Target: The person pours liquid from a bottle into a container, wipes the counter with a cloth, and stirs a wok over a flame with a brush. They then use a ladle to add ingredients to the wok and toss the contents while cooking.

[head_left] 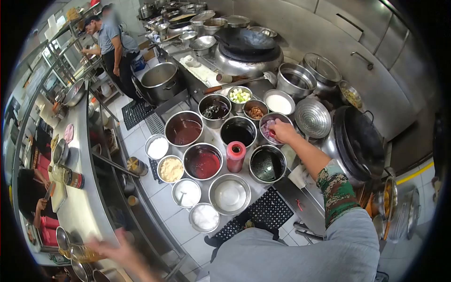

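1. The view looks down from head height on a kitchen station crowded with steel bowls of sauces and seasonings, set rim to rim with hardly a gap between them.
2. The right hand (283,130) reaches forward into a bowl of chopped red onion (271,127), at the back right of the cluster; its fingers are curled narrow, pinching pieces inside the bowl.
3. Just beside that bowl, on its right, a perforated strainer (313,118) lies tilted, and a large black wok (361,141) sits past it at the right edge.
4. In front of the onion bowl stand a bowl of dark sauce (267,164) and a red squeeze bottle (235,155) (upright, between the bowls).
5. The left hand (123,252) is low at the left, blurred, over the edge of a long steel counter (82,207); I cannot tell how its fingers are set.
6. A tiled floor aisle (164,207) runs between the counter and the station, the only open room.
7. Another person (112,47) stands far up the aisle beside a tall stockpot (159,81)
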Demonstrator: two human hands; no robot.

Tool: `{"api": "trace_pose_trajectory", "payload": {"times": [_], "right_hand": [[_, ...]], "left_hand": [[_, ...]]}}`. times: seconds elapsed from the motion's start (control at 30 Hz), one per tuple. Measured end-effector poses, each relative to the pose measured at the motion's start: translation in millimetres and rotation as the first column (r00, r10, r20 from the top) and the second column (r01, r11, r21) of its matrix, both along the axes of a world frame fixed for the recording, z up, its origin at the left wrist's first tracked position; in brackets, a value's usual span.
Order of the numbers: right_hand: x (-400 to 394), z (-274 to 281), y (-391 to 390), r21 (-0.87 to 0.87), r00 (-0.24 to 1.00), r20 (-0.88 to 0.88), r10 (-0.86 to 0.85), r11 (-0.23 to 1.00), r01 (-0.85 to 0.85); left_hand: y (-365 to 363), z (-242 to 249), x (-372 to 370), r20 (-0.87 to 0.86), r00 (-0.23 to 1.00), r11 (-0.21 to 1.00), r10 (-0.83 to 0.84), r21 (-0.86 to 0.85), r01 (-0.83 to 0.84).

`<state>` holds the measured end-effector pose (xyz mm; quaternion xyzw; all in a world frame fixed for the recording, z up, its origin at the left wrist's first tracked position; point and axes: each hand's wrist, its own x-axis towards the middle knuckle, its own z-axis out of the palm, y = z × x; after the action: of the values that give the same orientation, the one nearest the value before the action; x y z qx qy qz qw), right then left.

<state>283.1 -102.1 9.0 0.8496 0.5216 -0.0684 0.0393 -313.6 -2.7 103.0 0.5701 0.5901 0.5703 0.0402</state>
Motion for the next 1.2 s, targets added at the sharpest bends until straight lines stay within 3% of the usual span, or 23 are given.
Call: {"api": "trace_pose_trajectory", "payload": {"times": [0.03,0.1,0.13,0.23,0.3,0.37,0.5,0.6,0.73,0.8,0.9,1.03,1.07,1.2], "right_hand": [[3,-3,0,-0.008,1.0,-0.013,0.011,1.0,-0.011],[9,-5,5,-0.017,0.998,0.015,0.053,0.998,-0.053],[5,7,5,-0.013,0.998,0.004,0.067,0.998,-0.067],[-19,66,6,0.076,0.997,-0.071,0.042,0.996,-0.036],[-45,89,12,0.472,0.832,-0.31,0.46,0.834,-0.285],[-82,104,24,0.547,0.716,-0.297,0.631,0.728,-0.414],[-107,96,54,0.323,0.664,-0.217,0.716,0.694,-0.643],[-110,96,58,0.275,0.634,-0.199,0.747,0.663,-0.696],[-116,95,62,0.225,0.622,-0.132,0.772,0.635,-0.739],[-122,90,64,0.124,0.769,-0.051,0.637,0.768,-0.628],[-115,91,64,0.094,0.758,-0.009,0.652,0.756,-0.648],[-115,91,61,0.127,0.616,-0.057,0.786,0.617,-0.776],[-120,102,60,0.067,0.641,-0.097,0.762,0.647,-0.759],[-108,102,65,0.075,0.516,-0.049,0.855,0.518,-0.852]], "left_hand": [[-14,-10,40,-0.019,0.979,0.979,-0.201,-0.048,0.2],[-38,-1,115,-0.104,0.825,0.812,-0.555,-0.282,0.511],[-42,-9,142,-0.103,0.737,0.712,-0.668,-0.375,0.594],[-41,-48,214,0.006,0.566,0.517,-0.824,-0.401,0.756],[-35,-63,255,0.06,0.525,0.468,-0.849,-0.374,0.801],[-31,-86,286,0.039,0.545,0.495,-0.837,-0.369,0.787],[-19,-106,320,-0.07,0.613,0.592,-0.787,-0.367,0.718],[-16,-109,327,-0.042,0.61,0.549,-0.791,-0.488,0.679],[-12,-111,327,-0.026,0.62,0.545,-0.784,-0.508,0.667],[-11,-110,327,-0.035,0.611,0.541,-0.791,-0.507,0.671],[-13,-108,327,-0.02,0.612,0.535,-0.79,-0.509,0.674],[-11,-108,327,0.004,0.602,0.516,-0.798,-0.513,0.686],[-11,-107,327,-0.004,0.601,0.516,-0.799,-0.515,0.684],[-10,-109,324,-0.017,0.581,0.502,-0.813,-0.526,0.687]]}}
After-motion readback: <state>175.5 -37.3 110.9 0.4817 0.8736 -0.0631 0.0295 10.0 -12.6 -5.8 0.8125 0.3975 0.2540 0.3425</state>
